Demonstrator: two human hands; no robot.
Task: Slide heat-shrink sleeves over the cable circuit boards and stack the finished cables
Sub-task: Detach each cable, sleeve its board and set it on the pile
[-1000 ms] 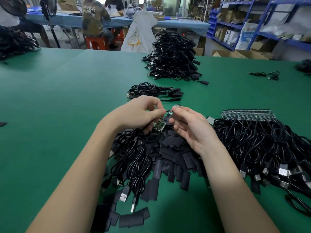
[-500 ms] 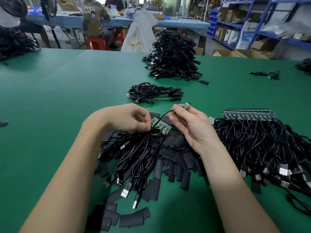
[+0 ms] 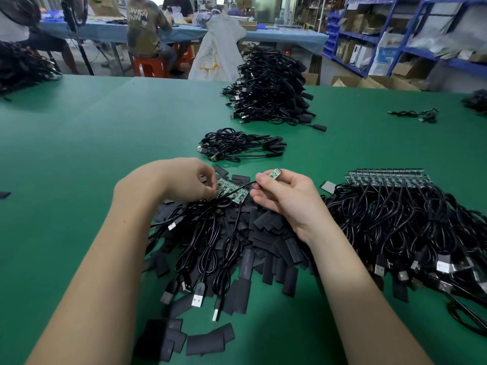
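Head view: right hand [image 3: 287, 196] pinches one circuit board [image 3: 275, 173]; left hand [image 3: 181, 180] clasps bunched boards [image 3: 232, 190].

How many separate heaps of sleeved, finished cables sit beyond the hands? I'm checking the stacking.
2: a small finished stack just past the hands, and a tall finished heap farther back. Other distant piles are unclear.

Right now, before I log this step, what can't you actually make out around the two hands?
All head view:
- Left hand: the fingers curl under the palm, hiding how they hold the row of circuit boards.
- Right hand: it pinches a single board; most of that board is covered.
- Heat-shrink sleeves: the cables and both forearms bury much of the pile.
- Cable bundle: cut off by the right edge.
- Board markings: too small.
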